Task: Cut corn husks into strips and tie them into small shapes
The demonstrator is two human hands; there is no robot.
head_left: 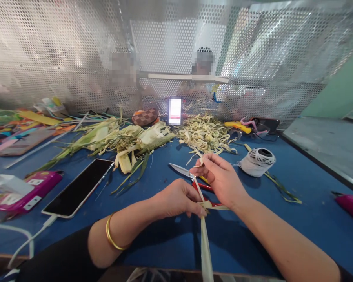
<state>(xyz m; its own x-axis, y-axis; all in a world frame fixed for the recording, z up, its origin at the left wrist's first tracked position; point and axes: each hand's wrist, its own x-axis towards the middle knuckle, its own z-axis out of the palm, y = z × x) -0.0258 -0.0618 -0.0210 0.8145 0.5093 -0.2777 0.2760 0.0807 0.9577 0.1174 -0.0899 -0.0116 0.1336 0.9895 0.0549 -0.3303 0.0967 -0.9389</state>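
My left hand (178, 197) is closed in a pinch on pale leaf strips (205, 235) where they cross just above the blue table (153, 243). One long strip hangs down toward me. My right hand (220, 176) is closed too, pinching the upper end of a thin strip that runs down to the crossing. Scissors (184, 171) with red and yellow handles lie on the table right behind both hands. A gold bangle is on my left wrist.
A spool of white thread (257, 161) stands to the right. A pile of shredded strips (204, 135) and green leaf stalks (117, 141) lie farther back. A black phone (79, 187) on a cable, pink boxes (28, 192), and a perforated metal screen (76, 58) with people behind it.
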